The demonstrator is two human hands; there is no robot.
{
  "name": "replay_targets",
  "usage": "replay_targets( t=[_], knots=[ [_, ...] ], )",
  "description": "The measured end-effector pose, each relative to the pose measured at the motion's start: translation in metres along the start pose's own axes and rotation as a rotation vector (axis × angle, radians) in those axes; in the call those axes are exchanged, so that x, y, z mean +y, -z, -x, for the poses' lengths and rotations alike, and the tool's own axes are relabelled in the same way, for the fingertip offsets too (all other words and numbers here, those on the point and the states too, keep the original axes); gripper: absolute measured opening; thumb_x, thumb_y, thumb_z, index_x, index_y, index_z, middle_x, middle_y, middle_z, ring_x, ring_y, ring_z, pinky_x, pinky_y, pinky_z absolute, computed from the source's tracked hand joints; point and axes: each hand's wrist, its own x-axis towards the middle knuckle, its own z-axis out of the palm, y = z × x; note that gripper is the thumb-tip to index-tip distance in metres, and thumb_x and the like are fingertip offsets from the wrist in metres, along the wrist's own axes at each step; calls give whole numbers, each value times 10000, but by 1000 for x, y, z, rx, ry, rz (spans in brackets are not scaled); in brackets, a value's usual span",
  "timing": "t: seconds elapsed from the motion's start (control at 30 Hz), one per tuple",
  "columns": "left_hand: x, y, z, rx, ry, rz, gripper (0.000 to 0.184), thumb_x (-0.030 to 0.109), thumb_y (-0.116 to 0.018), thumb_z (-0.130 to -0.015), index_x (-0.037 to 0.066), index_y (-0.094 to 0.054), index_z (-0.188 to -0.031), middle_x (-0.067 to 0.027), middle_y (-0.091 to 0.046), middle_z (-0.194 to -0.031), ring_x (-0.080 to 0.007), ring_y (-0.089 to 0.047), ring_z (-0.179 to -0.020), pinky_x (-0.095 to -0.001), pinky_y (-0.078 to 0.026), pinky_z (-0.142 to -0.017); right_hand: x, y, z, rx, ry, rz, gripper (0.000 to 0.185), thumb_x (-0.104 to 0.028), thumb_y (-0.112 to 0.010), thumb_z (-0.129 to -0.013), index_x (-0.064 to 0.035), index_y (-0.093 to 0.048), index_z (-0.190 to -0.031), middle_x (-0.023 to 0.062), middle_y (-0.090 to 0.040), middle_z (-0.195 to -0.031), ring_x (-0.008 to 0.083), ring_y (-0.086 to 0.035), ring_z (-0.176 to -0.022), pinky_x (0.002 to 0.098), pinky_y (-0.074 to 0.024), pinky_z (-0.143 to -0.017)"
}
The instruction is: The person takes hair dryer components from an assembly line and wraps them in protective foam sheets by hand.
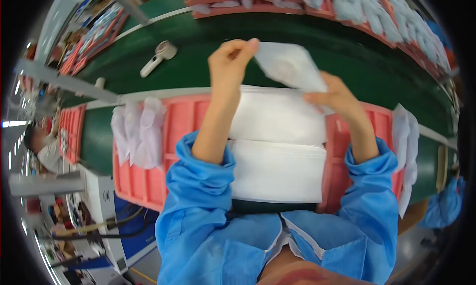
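Observation:
A translucent white bag (287, 64) with a pale round thing inside is stretched between my two hands, above the green surface. My left hand (233, 57) pinches its upper left corner between thumb and fingertips. At its lower right edge, my right hand (334, 96) grips it with thumb and fingers. Just below my hands lie two stacks of flat white bags, a far one (277, 114) and a near one (277, 171). Pink compartment trays show on the left (186, 114) and on the right (337, 173) of these stacks.
Wrapped items (151, 131) lie on the left tray, and more (407, 151) at the right. A white handheld tool (159, 58) rests on the green surface (198, 37). Filled pink trays (248, 8) line the far side. One person (47, 148) is at far left, another's blue sleeve (441, 203) at right.

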Motion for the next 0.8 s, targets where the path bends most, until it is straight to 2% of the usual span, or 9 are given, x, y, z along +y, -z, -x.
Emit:
replay_targets(
  t=[0.03,0.1,0.17,0.27,0.43,0.57,0.63,0.67,0.8],
  knots=[
    [0,2,-4,13,-5,-96,185,182,-778,-774,47,-682,-856,0,-578,-842,-76,-512,-727,-206,-396,-653,8,8,-7,155,82,129,323,-144,-711,-796,-10,-579,-1060,26,-568,-750,73,-505,-570,233,-410,-491],
    [-7,12,-20,20,-89,-196,359,292,-786,-761,39,-659,-983,-54,-598,-930,-109,-550,-734,-249,-446,-701,54,43,-31,561,216,649,364,-138,-694,-802,1,-543,-1102,88,-622,-778,206,-606,-625,308,-478,-565],
    [-21,31,-51,164,-94,-213,516,324,-806,-725,34,-605,-1101,-128,-555,-1079,-178,-568,-852,-311,-465,-782,83,73,-44,823,145,917,453,-109,-664,-804,-29,-484,-1212,181,-652,-943,366,-646,-845,403,-510,-732],
    [-56,85,-127,437,-29,-418,737,321,-828,-669,12,-478,-1239,-217,-413,-1279,-344,-511,-1095,-398,-445,-927,122,112,-50,848,-99,1034,644,-58,-636,-777,-133,-396,-1370,227,-525,-1264,415,-544,-1107,446,-456,-917],
    [-48,157,-160,680,67,-1048,972,400,-829,-616,41,-320,-1362,-233,-365,-1355,-390,-536,-1130,-462,-494,-878,109,106,-45,914,55,1226,688,-3,-628,-733,-136,-412,-1373,196,-484,-1325,408,-515,-1149,444,-437,-954],
    [-83,209,-195,544,-22,-1104,947,403,-843,-599,57,-377,-1348,-182,-478,-1340,-349,-541,-1164,-462,-491,-894,100,92,-48,909,232,1049,682,28,-623,-719,-134,-443,-1356,188,-481,-1326,402,-513,-1150,439,-423,-974],
    [-80,204,-196,227,256,-1192,906,386,-858,-584,28,-442,-1304,-158,-605,-1185,-331,-638,-1004,-420,-537,-801,94,87,-49,927,201,1055,667,27,-632,-721,-120,-450,-1346,204,-497,-1301,402,-513,-1146,427,-421,-975],
    [-72,186,-188,117,315,-1229,822,393,-855,-599,37,-511,-1254,-111,-664,-966,-192,-640,-639,-281,-521,-523,88,84,-49,871,306,1004,635,16,-641,-719,-92,-471,-1322,210,-520,-1266,398,-524,-1135,431,-429,-966],
    [-47,94,-144,-247,282,-895,796,330,-833,-665,51,-456,-1309,-80,-639,-959,-106,-538,-581,-220,-444,-499,83,64,-48,469,418,648,563,-45,-692,-756,-77,-512,-1289,171,-591,-1171,303,-600,-1031,370,-485,-876]
  ],
)
